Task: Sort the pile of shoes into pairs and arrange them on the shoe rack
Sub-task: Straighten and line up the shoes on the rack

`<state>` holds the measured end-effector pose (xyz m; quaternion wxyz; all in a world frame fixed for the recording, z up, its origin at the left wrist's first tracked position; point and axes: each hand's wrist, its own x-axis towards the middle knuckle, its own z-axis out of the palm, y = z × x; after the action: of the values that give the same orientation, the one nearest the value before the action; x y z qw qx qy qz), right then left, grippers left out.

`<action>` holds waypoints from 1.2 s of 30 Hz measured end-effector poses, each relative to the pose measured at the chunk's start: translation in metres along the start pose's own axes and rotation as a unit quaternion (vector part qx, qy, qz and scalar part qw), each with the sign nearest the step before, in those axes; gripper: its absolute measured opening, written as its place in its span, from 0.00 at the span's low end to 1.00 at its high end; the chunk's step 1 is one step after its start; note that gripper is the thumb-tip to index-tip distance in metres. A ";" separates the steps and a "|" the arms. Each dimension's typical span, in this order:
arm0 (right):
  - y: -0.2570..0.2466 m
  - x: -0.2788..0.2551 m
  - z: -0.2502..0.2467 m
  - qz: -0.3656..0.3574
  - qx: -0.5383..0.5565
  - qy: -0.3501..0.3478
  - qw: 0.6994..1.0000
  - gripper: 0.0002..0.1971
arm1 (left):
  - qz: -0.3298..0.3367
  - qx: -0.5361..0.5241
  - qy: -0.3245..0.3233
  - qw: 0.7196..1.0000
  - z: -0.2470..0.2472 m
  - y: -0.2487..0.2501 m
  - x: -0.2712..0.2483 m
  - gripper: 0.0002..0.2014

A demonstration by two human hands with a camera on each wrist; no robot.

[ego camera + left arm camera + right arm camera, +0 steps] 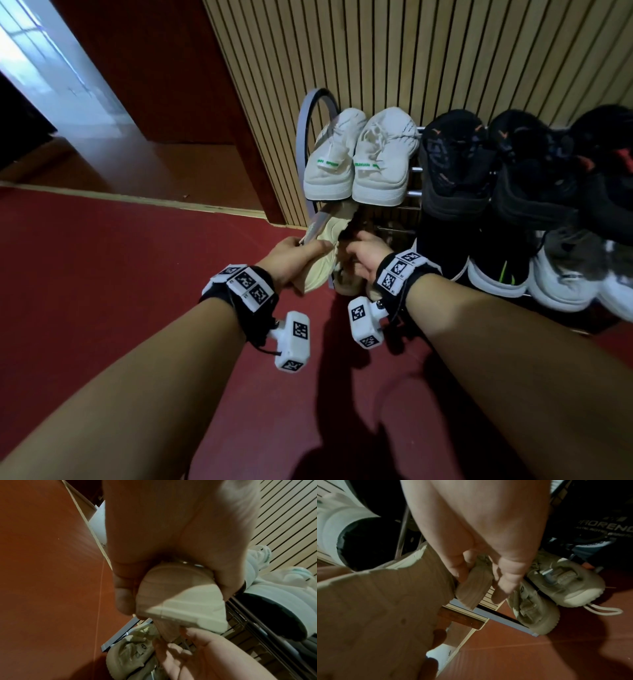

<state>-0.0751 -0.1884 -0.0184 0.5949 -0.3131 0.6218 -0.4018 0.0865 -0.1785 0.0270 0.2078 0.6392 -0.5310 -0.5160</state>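
The beige shoe (322,246) is held at the left end of the shoe rack (310,137), just under the top shelf where a white pair (356,157) already stands beside black pairs (479,161). The left hand (291,260) has a closed grip around its heel, fingers and thumb wrapped on the pale sole. The right hand (368,255) pinches a second beige shoe (474,584) by its collar, so its grip is closed on that shoe too. In the right wrist view two more beige shoes (556,588) sit low at the rack's foot, near the red floor (137,274); whether they rest on the lowest bars or on the floor I cannot tell.

I think the step in hand is to set this beige pair on the middle shelf. To do it well, turn both shoes with the soles down and the toes to the same side, then slide them in together, touching side by side. Lower them flat on the bars before letting go, so that no heel slips between the bars. Keep the knuckles clear of the white pair above.
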 end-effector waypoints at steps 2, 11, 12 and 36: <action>-0.002 -0.001 -0.002 -0.019 0.024 0.026 0.999 0.12 | 0.005 -0.012 -0.001 1.000 0.001 0.002 -0.001 0.34; -0.003 -0.010 -0.028 0.002 0.056 0.070 0.996 0.11 | 0.044 -0.020 0.061 0.997 0.023 0.019 0.005 0.27; -0.003 -0.012 -0.032 0.013 0.065 0.081 0.995 0.09 | 0.042 -0.019 0.075 0.996 0.028 0.020 0.007 0.28; 0.003 -0.030 -0.066 0.019 -0.096 0.034 0.995 0.09 | 0.040 0.247 0.132 0.959 0.079 0.006 0.045 0.47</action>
<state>-0.1369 -0.1530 -0.0082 0.5481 -0.3437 0.6829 -0.3392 0.0097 -0.1981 -0.0179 0.1322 0.7112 -0.6350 -0.2712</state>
